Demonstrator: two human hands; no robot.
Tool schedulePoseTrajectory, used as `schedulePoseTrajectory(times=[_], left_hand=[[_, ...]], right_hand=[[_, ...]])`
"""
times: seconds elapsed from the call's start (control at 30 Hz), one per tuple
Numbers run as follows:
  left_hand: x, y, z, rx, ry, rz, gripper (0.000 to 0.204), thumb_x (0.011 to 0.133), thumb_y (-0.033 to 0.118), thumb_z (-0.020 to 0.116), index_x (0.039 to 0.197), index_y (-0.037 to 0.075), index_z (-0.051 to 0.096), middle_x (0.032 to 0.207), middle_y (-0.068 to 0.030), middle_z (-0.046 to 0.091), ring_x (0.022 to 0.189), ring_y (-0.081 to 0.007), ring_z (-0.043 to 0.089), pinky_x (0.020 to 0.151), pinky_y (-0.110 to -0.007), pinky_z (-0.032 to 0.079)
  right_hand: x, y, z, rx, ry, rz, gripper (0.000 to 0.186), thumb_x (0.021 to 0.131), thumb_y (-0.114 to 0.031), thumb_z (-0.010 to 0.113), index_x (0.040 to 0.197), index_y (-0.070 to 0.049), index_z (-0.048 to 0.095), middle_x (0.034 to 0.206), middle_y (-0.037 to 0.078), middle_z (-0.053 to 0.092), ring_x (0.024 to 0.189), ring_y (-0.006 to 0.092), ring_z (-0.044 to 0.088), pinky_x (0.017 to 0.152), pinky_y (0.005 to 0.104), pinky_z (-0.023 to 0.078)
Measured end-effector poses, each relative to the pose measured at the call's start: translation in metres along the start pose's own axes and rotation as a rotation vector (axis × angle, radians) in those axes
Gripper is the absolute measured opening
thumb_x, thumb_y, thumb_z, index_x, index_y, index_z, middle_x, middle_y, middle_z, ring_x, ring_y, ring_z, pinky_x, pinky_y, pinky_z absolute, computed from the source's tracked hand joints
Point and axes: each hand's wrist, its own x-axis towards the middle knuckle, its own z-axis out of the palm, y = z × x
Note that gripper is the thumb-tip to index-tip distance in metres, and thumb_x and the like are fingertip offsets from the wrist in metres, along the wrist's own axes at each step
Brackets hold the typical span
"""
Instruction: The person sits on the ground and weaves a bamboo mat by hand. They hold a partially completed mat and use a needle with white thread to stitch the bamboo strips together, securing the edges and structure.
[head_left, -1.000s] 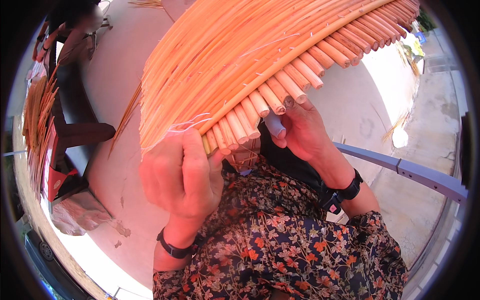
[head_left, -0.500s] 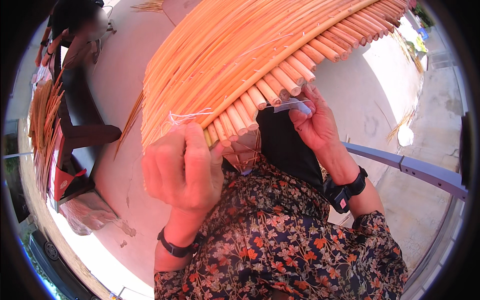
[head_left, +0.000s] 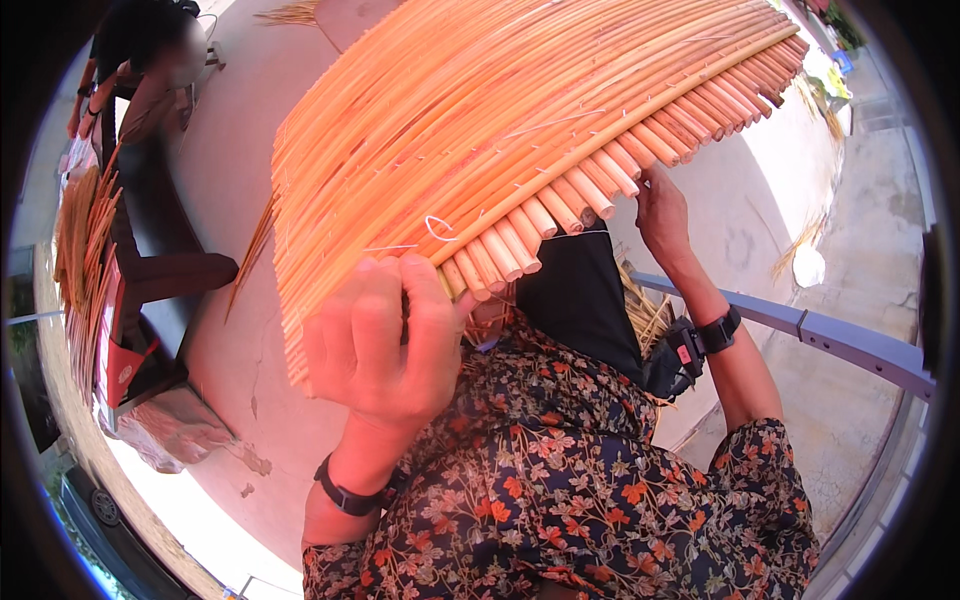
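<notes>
A curved mat of orange-tan reed stalks [head_left: 470, 130], stitched with white thread, spans the upper middle. Its cut stalk ends face me along the lower right edge, and a longer stalk [head_left: 600, 137] lies across them as a binding strip. My left hand [head_left: 375, 335] is closed on the mat's near left corner, its thumb below the stalk ends. Just beyond those fingers, a small loop of white thread [head_left: 438, 229] stands up from the reeds. My right hand [head_left: 662, 210] is beneath the mat's right edge, fingers closed and partly hidden; a thread runs under the stalks toward it.
At left stands a dark wooden bench [head_left: 165, 270] with a bundle of loose reeds [head_left: 85, 240] on it. Another person [head_left: 150, 70] sits at its far end. A grey metal bar [head_left: 800, 325] crosses on the right. Black cloth [head_left: 580, 300] hangs below the mat.
My right hand has moved up and to the right, away from the stalk ends. On top, the tangled thread has shrunk to a small loop. The mat has tilted and shifted slightly.
</notes>
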Motion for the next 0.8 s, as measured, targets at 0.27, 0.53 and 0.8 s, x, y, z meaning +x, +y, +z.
schedulePoseTrajectory(times=[0.27, 0.53, 0.8], left_hand=[[-0.001, 0.003, 0.005, 0.068, -0.022, 0.058, 0.030, 0.097, 0.035, 0.063, 0.098, 0.005, 0.069, 0.091, -0.0069, 0.064, 0.082, -0.0224, 0.066, 0.061, -0.033, 0.044], [0.002, 0.005, 0.004, 0.027, -0.033, 0.036, 0.033, 0.093, 0.034, 0.069, 0.103, 0.002, 0.069, 0.091, -0.0092, 0.064, 0.078, -0.0252, 0.063, 0.062, -0.035, 0.046], [-0.003, 0.008, 0.011, 0.111, -0.015, 0.088, 0.028, 0.098, 0.035, 0.062, 0.097, 0.008, 0.068, 0.091, -0.0049, 0.066, 0.082, -0.0208, 0.067, 0.062, -0.031, 0.044]], right_hand=[[-0.015, -0.199, -0.012, 1.590, -0.702, 0.745, 0.015, 0.100, -0.005, 0.047, 0.113, -0.002, 0.054, 0.078, 0.011, 0.064, 0.062, 0.0185, 0.065, 0.056, 0.0320, 0.054], [-0.016, -0.173, 0.016, 2.091, -0.109, 1.022, 0.010, 0.101, -0.017, 0.058, 0.106, -0.010, 0.060, 0.077, 0.004, 0.063, 0.084, 0.0197, 0.066, 0.082, 0.0400, 0.058], [-0.015, -0.156, 0.010, 2.097, -0.101, 1.182, 0.015, 0.104, -0.025, 0.054, 0.112, -0.014, 0.059, 0.084, 0.002, 0.063, 0.075, 0.0140, 0.061, 0.059, 0.0334, 0.053]])
